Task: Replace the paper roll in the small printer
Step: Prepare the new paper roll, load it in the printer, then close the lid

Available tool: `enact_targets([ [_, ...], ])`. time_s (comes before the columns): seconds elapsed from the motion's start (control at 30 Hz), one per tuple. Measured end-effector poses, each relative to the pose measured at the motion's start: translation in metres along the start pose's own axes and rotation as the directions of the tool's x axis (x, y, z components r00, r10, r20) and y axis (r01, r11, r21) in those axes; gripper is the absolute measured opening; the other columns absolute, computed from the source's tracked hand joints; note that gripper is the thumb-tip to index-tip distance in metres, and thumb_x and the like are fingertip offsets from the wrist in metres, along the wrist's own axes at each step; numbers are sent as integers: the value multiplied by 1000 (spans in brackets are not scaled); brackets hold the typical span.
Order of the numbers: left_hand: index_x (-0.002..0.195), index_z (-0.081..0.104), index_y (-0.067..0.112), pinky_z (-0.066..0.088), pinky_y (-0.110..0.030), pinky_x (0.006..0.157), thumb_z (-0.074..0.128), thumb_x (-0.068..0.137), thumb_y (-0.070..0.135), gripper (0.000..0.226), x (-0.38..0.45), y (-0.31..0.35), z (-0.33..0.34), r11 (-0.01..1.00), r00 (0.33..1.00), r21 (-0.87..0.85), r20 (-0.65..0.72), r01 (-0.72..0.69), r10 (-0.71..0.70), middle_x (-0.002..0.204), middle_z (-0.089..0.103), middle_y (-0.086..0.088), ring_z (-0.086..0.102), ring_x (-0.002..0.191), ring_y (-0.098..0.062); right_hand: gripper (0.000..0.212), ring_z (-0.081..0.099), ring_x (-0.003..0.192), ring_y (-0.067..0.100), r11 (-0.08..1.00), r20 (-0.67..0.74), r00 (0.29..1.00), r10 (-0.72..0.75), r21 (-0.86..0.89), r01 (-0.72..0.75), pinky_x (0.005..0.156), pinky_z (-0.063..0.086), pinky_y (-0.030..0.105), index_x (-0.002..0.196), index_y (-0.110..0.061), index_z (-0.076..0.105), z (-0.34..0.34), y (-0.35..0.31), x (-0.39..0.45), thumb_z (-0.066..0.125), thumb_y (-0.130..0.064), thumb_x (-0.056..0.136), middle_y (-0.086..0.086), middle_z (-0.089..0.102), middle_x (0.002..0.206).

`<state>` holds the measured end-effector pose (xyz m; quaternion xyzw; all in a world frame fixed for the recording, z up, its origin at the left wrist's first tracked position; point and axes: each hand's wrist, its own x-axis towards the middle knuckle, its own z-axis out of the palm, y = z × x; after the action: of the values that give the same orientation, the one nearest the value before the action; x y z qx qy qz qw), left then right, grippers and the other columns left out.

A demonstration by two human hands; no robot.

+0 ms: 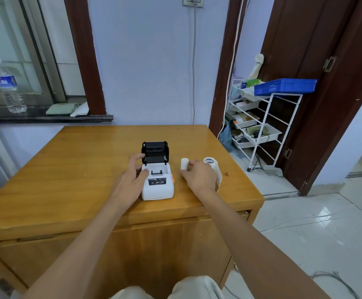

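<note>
Wooden desk (67, 169), glossy top, fills the middle of the view, far edge close to a pale blue wall (150, 72). Far left: window sill (46, 118) with a clear water bottle (8, 87) standing upright on it, and folded cloths (67, 108) just to its right. Far right, off the desk: white wire rack (262, 124) with trays, a blue plastic basket (284, 86) on its top shelf, dark wooden door (318, 61) behind it.

Small white label printer (158, 182) sits near the desk centre, black lid (155, 152) flipped up toward the far side, paper bay open; cannot tell from here if anything sits inside. Orange tab on its right flank.

Left hand (132, 175) grips the printer's left side: thumb lying on the white top edge, fingers reaching up beside the lid hinge. Bracing hold, not clenched.

Right hand (199, 175) lies palm-down on the desk right of the printer, well clear of it. Its fingertips touch a plain white paper roll (184, 164) that stands on end just beyond them; fingers curl around its right side but whether it is actually gripped is unclear. A second roll (210, 162), with a dark label core on top, stands just right of the hand, a loose strip of tape trailing down toward the near edge behind the wrist.

Pale trouser knees (171, 288) at bottom of view.
</note>
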<state>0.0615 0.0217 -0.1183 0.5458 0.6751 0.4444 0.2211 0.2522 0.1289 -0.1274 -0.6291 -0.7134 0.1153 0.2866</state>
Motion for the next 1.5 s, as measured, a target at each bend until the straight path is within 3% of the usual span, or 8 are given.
enact_targets([
  [0.17,147,31,45,51,-46,94,46,107,34,45,0,0,0,1000,1000,2,-6,9,-9,127,65,12,64,110,-19,37,73,97,30,1000,21,1000,0,-31,1,76,59,38,123,-14,71,-3,-2,-3,61,-39,98,7,78,103],
  [0.33,149,30,41,49,-41,88,45,108,33,44,0,0,0,1000,1000,4,-4,8,-8,130,65,9,63,109,-19,30,69,101,35,991,26,996,-88,-99,90,68,48,40,123,-11,58,-10,-7,-13,58,-32,102,11,66,117],
  [0.5,151,29,43,48,-41,89,45,108,34,47,-1,-1,0,1000,1000,10,9,-6,6,127,61,9,61,111,-20,34,55,60,24,916,-216,904,-369,-250,314,44,30,30,130,-14,53,-50,0,-18,57,-26,99,8,59,117],
  [0.6,150,30,45,50,-45,94,45,107,35,46,0,-1,0,1000,1000,16,4,-2,2,127,62,9,62,111,-21,40,61,89,26,966,-257,933,-250,-132,223,60,43,34,124,-13,54,-77,18,1,57,-42,98,7,54,121],
  [0.73,149,31,44,51,-47,96,46,107,33,46,-1,2,-1,1000,1000,20,1,8,-8,128,64,9,63,113,-23,74,54,128,30,993,73,997,-8,-116,16,95,50,45,138,-14,50,-74,53,12,64,-67,88,9,50,138],
  [1.07,153,24,33,48,-45,95,45,108,36,51,0,-1,1,1000,1000,9,-7,30,-30,139,64,3,62,117,-25,72,48,133,28,999,42,999,25,20,-26,107,45,48,139,-31,61,-54,71,4,70,-71,80,3,59,134],
  [1.33,155,26,28,44,-41,90,45,108,34,51,0,0,2,999,999,6,-11,33,-33,142,64,3,61,116,-23,40,64,92,21,985,9,1000,30,169,-31,87,55,52,98,-28,68,-48,74,8,71,-61,75,-7,68,89],
  [1.5,153,29,28,43,-39,90,45,109,34,47,-4,2,1,1000,999,3,-11,31,-31,143,62,3,60,115,-21,32,59,95,24,999,29,999,20,39,-21,87,51,47,75,-28,54,-49,69,6,73,-53,79,-2,63,89],
])
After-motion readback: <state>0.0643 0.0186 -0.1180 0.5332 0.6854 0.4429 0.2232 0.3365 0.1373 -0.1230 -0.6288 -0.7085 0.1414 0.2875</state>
